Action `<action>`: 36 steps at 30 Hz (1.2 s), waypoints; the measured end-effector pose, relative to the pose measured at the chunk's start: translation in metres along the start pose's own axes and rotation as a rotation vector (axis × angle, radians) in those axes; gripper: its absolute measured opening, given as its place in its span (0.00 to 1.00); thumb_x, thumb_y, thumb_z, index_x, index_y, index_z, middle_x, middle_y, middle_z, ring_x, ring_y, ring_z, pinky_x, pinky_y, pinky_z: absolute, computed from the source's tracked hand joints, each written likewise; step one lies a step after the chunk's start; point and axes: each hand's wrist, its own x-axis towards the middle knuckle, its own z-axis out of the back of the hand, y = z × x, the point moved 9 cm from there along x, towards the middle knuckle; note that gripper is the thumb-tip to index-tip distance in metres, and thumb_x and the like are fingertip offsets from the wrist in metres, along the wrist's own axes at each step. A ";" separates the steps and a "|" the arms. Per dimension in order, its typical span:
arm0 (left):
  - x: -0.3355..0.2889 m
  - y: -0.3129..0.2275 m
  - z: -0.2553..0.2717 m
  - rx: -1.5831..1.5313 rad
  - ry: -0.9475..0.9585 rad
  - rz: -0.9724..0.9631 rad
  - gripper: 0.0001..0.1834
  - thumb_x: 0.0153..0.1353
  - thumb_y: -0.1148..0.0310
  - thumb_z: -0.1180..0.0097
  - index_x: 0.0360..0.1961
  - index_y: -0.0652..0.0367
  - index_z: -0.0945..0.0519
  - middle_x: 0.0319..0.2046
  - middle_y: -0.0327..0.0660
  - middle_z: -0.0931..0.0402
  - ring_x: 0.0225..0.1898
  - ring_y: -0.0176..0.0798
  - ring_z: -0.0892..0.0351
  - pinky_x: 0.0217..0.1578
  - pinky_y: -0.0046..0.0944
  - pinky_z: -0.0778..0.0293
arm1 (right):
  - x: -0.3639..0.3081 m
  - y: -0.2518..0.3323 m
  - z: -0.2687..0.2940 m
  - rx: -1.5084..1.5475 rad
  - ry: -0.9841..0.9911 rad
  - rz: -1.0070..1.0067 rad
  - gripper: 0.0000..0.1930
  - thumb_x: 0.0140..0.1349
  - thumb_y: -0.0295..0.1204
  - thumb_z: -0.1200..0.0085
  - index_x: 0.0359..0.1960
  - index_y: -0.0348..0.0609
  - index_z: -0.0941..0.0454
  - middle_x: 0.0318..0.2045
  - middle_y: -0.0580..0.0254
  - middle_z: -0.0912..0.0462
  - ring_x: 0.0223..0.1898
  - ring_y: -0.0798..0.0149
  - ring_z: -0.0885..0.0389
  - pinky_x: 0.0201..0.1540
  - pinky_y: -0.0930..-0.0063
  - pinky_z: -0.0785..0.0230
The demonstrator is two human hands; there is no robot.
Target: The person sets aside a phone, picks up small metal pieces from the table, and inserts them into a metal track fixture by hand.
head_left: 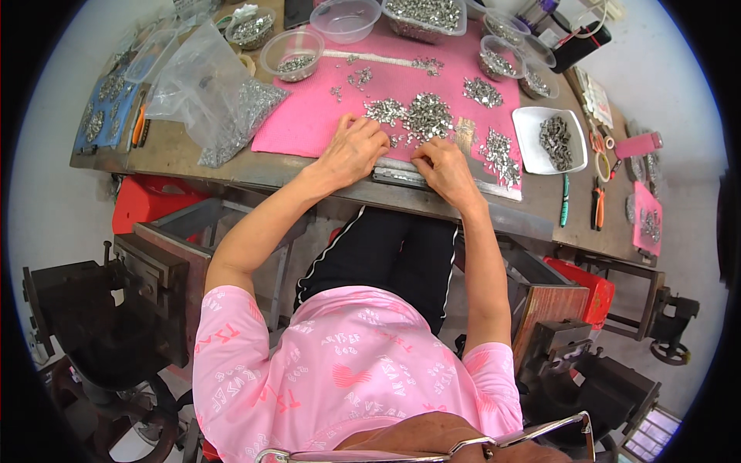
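Note:
My left hand (pixel 356 149) rests at the front edge of the pink mat (pixel 301 123), its fingers bent down and together; what they hold, if anything, is hidden. Across from it, my right hand (pixel 444 167) is closed in a pinch near the mat's edge, on something too small to make out. Between the two hands a narrow metal bar (pixel 400 178) lies along the table's front edge. Just beyond my fingers are a large heap of small silvery metal pieces (pixel 429 116) and a smaller heap (pixel 384 111). To the right, loose slim metal pieces (pixel 500 157) lie spread on the mat.
A plastic bag of metal pieces (pixel 231 108) lies at the left. Clear tubs (pixel 293 55) line the back. A white square dish (pixel 532 158) holds darker pieces at the right, near a green-handled tool (pixel 565 201) and orange-handled pliers (pixel 597 207).

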 end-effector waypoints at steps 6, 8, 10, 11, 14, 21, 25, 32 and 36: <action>-0.002 0.000 0.003 -0.023 -0.011 -0.026 0.04 0.62 0.71 0.39 0.38 0.56 0.19 0.35 0.38 0.24 0.43 0.43 0.25 0.55 0.49 0.38 | -0.016 0.005 0.009 0.156 -0.017 -0.144 0.05 0.60 0.23 0.39 0.35 0.34 0.20 0.32 0.52 0.17 0.37 0.54 0.16 0.41 0.63 0.26; -0.002 0.000 0.003 -0.037 -0.026 -0.027 0.04 0.63 0.71 0.39 0.38 0.56 0.19 0.35 0.38 0.24 0.42 0.44 0.25 0.54 0.48 0.37 | -0.028 0.010 0.009 0.216 -0.033 -0.181 0.05 0.60 0.22 0.39 0.36 0.34 0.21 0.33 0.52 0.17 0.38 0.54 0.16 0.42 0.64 0.26; -0.001 -0.003 0.004 -0.054 -0.041 -0.029 0.04 0.63 0.72 0.40 0.38 0.57 0.20 0.34 0.38 0.24 0.41 0.44 0.25 0.53 0.47 0.37 | -0.039 0.017 0.012 0.159 -0.146 -0.074 0.05 0.61 0.21 0.40 0.37 0.35 0.22 0.34 0.53 0.17 0.38 0.54 0.17 0.43 0.65 0.27; 0.000 -0.005 0.006 -0.142 -0.047 0.007 0.04 0.63 0.72 0.41 0.38 0.58 0.21 0.34 0.39 0.24 0.40 0.45 0.25 0.51 0.47 0.36 | -0.041 0.018 0.009 0.159 -0.145 -0.075 0.05 0.61 0.21 0.40 0.37 0.35 0.22 0.34 0.53 0.17 0.38 0.54 0.17 0.43 0.65 0.27; -0.003 -0.014 0.003 -0.305 -0.068 0.084 0.03 0.64 0.74 0.42 0.38 0.59 0.23 0.33 0.41 0.24 0.39 0.47 0.25 0.46 0.46 0.34 | -0.044 0.021 0.006 0.258 -0.203 -0.065 0.07 0.59 0.19 0.39 0.37 0.37 0.24 0.34 0.55 0.19 0.38 0.50 0.21 0.46 0.59 0.31; -0.015 -0.036 -0.006 -0.498 -0.156 0.148 0.04 0.64 0.78 0.45 0.39 0.63 0.25 0.34 0.46 0.25 0.38 0.51 0.25 0.43 0.46 0.31 | -0.047 0.024 0.007 0.161 -0.232 -0.021 0.07 0.58 0.18 0.39 0.36 0.37 0.24 0.35 0.54 0.20 0.39 0.49 0.21 0.46 0.59 0.31; -0.016 -0.043 -0.011 -0.537 -0.175 0.134 0.05 0.63 0.77 0.45 0.38 0.64 0.27 0.36 0.48 0.27 0.40 0.54 0.26 0.44 0.49 0.31 | -0.048 0.023 0.007 0.174 -0.231 -0.038 0.08 0.57 0.18 0.39 0.36 0.37 0.24 0.35 0.54 0.20 0.40 0.49 0.21 0.46 0.58 0.32; -0.017 -0.053 -0.007 -0.404 -0.194 0.067 0.05 0.62 0.80 0.45 0.38 0.66 0.27 0.35 0.49 0.28 0.38 0.55 0.26 0.42 0.49 0.29 | -0.049 0.028 0.006 0.093 -0.265 0.020 0.08 0.56 0.18 0.38 0.36 0.38 0.24 0.34 0.54 0.21 0.38 0.49 0.22 0.45 0.58 0.32; -0.017 -0.062 0.000 -0.292 -0.208 0.035 0.05 0.61 0.80 0.44 0.37 0.67 0.27 0.34 0.49 0.27 0.37 0.55 0.26 0.41 0.50 0.28 | -0.048 0.035 0.009 0.040 -0.264 0.074 0.09 0.56 0.18 0.38 0.36 0.38 0.24 0.33 0.54 0.21 0.37 0.50 0.22 0.44 0.58 0.32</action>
